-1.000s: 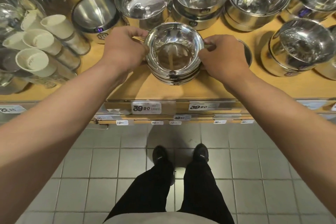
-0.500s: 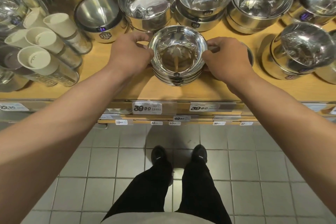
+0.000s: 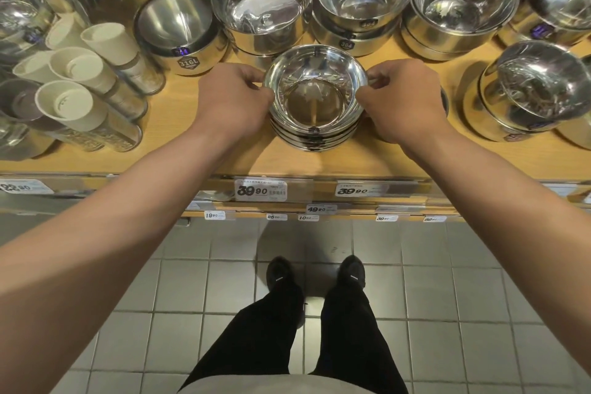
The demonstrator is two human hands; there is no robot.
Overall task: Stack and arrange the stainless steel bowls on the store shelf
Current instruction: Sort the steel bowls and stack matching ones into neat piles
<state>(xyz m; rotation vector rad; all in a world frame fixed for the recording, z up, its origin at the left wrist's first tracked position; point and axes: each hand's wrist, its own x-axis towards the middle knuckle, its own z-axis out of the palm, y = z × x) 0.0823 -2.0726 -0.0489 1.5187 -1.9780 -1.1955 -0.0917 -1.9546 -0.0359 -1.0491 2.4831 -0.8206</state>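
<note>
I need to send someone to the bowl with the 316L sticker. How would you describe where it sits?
On the wooden shelf, look at the back row of steel bowls, left of the stack of bowls held between the left hand and right hand. The bowl with the 316L sticker stands just right of the cream-capped bottles. Its inside is dull and brushed, unlike its mirror-shiny neighbours.

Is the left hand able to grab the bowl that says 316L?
Probably yes. The left hand is beside the 316L bowl, nothing lies between them, but it is busy gripping the bowl stack.
</note>
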